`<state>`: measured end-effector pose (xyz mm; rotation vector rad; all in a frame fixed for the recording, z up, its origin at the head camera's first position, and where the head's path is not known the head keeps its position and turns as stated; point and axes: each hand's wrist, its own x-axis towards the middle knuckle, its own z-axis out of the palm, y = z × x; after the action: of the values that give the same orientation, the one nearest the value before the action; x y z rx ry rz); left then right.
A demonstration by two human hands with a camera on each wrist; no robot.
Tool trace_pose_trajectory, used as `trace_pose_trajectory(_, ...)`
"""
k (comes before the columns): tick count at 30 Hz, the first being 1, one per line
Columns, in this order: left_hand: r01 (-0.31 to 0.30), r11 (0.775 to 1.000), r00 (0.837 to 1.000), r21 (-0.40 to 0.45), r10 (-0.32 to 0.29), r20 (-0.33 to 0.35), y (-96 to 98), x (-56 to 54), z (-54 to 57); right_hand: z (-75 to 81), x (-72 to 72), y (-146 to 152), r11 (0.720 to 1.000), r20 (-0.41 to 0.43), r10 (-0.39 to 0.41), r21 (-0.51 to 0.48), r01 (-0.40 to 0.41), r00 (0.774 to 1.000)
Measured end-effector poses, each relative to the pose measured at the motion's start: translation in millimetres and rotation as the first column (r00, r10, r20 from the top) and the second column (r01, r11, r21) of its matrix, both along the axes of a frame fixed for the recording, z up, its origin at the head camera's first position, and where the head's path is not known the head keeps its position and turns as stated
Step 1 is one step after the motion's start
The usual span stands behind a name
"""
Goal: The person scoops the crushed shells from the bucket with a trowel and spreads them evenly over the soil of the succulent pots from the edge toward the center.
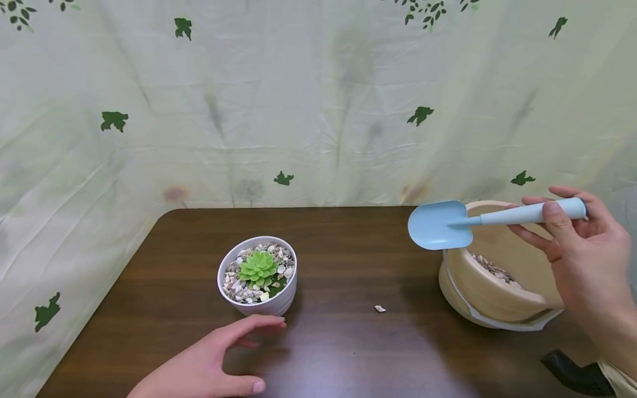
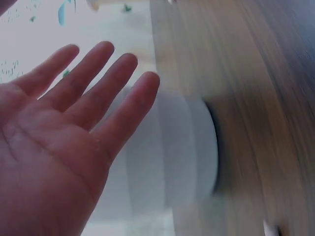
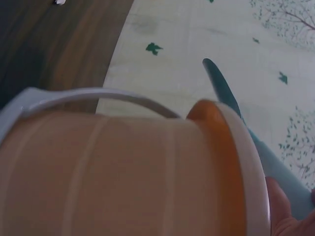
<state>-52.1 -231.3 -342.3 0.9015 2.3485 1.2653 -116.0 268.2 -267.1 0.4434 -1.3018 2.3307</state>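
In my right hand (image 1: 589, 249) I grip a light blue trowel (image 1: 440, 225) by its handle, thumb in front. Its blade points left, and the trowel overlaps the rim of a beige bucket (image 1: 460, 282) in the head view. Pebbles (image 1: 495, 271) lie at the bottom of that bucket. My left hand (image 1: 214, 359) is beside the near side of a white pot (image 1: 286, 298), fingers extended and thumb apart, holding nothing. A green succulent (image 1: 258, 269) sits among small pebbles and shells in the pot. The left wrist view shows the palm with four straight fingers (image 2: 118, 93) before the pot's ribbed wall.
One small pale stone (image 1: 380, 309) lies on the dark wooden table (image 1: 338, 260) between pot and bucket. The bucket's pale handle (image 1: 512, 325) hangs down its near side. Behind the table hangs a leaf-patterned curtain (image 1: 298, 99).
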Motion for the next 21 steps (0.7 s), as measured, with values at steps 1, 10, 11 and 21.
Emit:
trace_pose_trajectory(1,0.014,1.0,1.0,0.017,-0.014,-0.003,5.7,-1.2,0.4,-0.4,-0.2,2.9,1.0,-0.006,-0.005,0.002,0.005,1.0)
trace_pose_trajectory(10,0.011,0.983,0.999,0.183,-0.005,-0.034,61.9,-14.7,-0.3,-6.1,-4.6,29.3,0.999,-0.036,-0.017,-0.029,0.016,0.999)
trace_pose_trajectory(11,0.007,0.98,0.999,0.2,0.002,-0.045,68.0,-17.0,-0.4,-6.8,-5.0,32.9,0.999,-0.031,-0.03,-0.026,0.029,0.999)
trace_pose_trajectory(21,0.022,0.968,0.999,0.25,-0.014,-0.033,125.6,-37.6,1.7,-11.6,-8.8,66.8,0.993,-0.075,-0.115,0.033,0.118,0.991)
